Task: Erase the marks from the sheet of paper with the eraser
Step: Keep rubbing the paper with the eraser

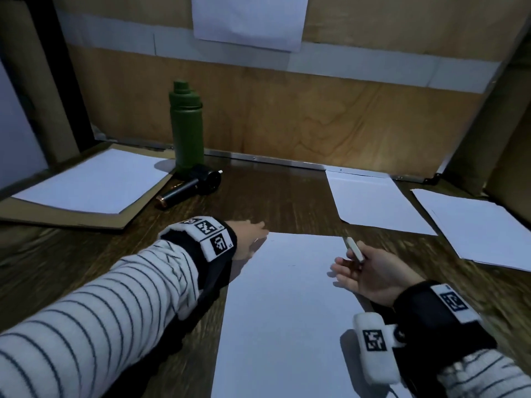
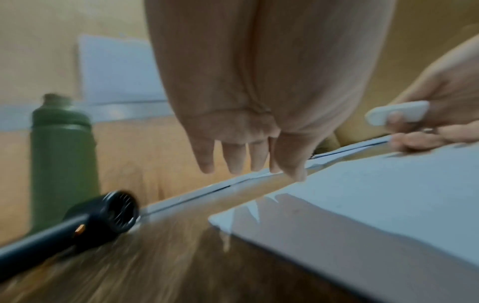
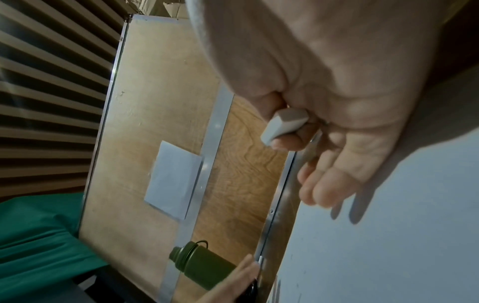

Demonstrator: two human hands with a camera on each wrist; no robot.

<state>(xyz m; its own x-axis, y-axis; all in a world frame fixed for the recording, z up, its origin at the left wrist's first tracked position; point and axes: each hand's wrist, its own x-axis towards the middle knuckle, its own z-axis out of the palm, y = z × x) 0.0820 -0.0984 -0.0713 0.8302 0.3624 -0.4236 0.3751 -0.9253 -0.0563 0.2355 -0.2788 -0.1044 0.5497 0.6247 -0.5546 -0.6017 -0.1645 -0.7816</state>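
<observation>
A white sheet of paper [image 1: 287, 305] lies on the wooden table in front of me, with a faint small mark near its upper middle. My right hand [image 1: 370, 271] hovers over the sheet's upper right part, palm up, pinching a white eraser [image 1: 354, 249] between thumb and forefinger; the other fingers are loose. The right wrist view shows the eraser [image 3: 282, 125] held at the fingertips above the sheet [image 3: 376, 235]. My left hand [image 1: 251, 235] hangs by the sheet's top left corner with straight fingers [image 2: 233, 157], holding nothing. The eraser [image 2: 396, 112] also shows in the left wrist view.
A green bottle [image 1: 186, 124] stands at the back, with a black handheld fan [image 1: 195, 185] lying in front of it. More white sheets lie at the back left [image 1: 92, 182] and right [image 1: 373, 199], [image 1: 477, 225]. A wooden board walls the table's far side.
</observation>
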